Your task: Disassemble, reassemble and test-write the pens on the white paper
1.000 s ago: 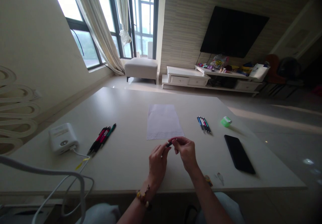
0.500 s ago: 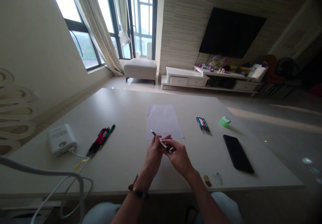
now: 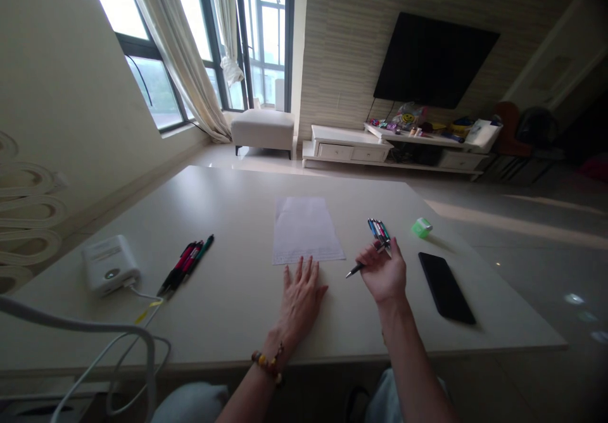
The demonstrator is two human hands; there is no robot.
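Note:
My left hand lies flat on the white table, fingers spread, its fingertips at the near edge of a sheet of paper. Faint lines of marks run along that near edge of the sheet. My right hand is turned partly palm up with its fingers closed around a pen, whose tip points left and down toward the table. Just beyond the right hand lies a row of several pens, partly covered by its fingers.
At the left, several pens lie near a white box-shaped device with a cable. A black phone and a small green container are at the right. Past the table stand a white bench and a low cabinet.
My hands have parted. The left has let go and now rests flat by the paper, while the right has moved right toward the pen row, carrying the pen.

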